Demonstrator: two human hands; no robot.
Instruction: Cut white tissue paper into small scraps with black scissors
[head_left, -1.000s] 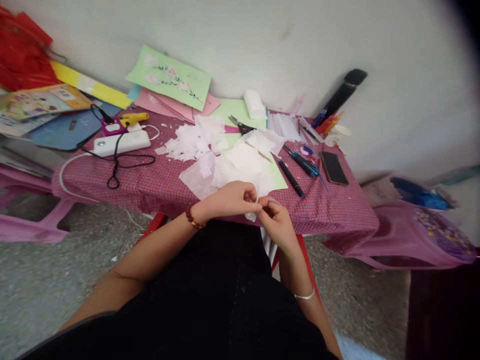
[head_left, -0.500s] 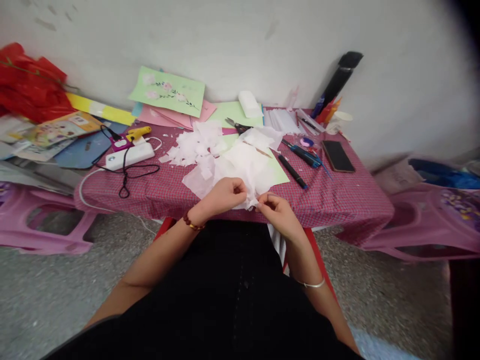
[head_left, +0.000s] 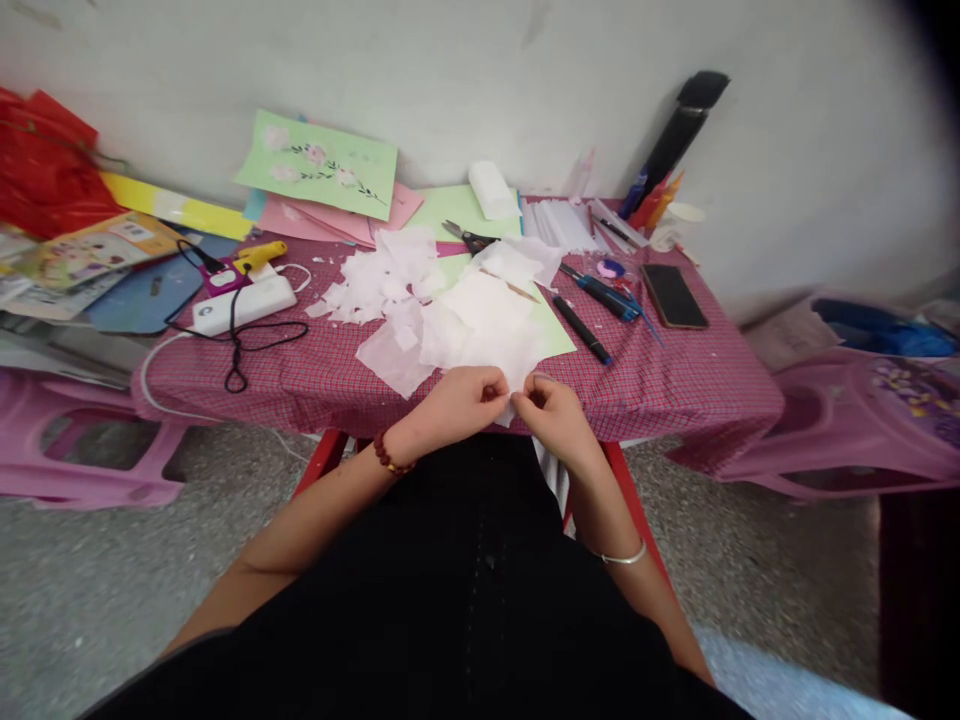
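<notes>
My left hand (head_left: pixel 459 402) and my right hand (head_left: pixel 553 415) meet at the near edge of a low table with a red checked cloth (head_left: pixel 315 370). Both pinch a small piece of white tissue paper (head_left: pixel 512 408) between their fingertips. Just beyond them lies a heap of white tissue sheets and scraps (head_left: pixel 450 305) on a light green sheet (head_left: pixel 559 338). My left wrist wears a bead bracelet, my right wrist a thin bangle.
Scissors (head_left: pixel 463 237), black and blue pens (head_left: pixel 592 310), a phone (head_left: pixel 673 296), a glue gun (head_left: pixel 255 258) and a white power strip with cable (head_left: pixel 240 303) lie on the table. Coloured cards (head_left: pixel 319 165) lean on the wall. Pink plastic stools (head_left: pixel 75 465) stand on both sides.
My hands parted slightly with the tissue, then closed together again at the table edge. The view shifted a little.
</notes>
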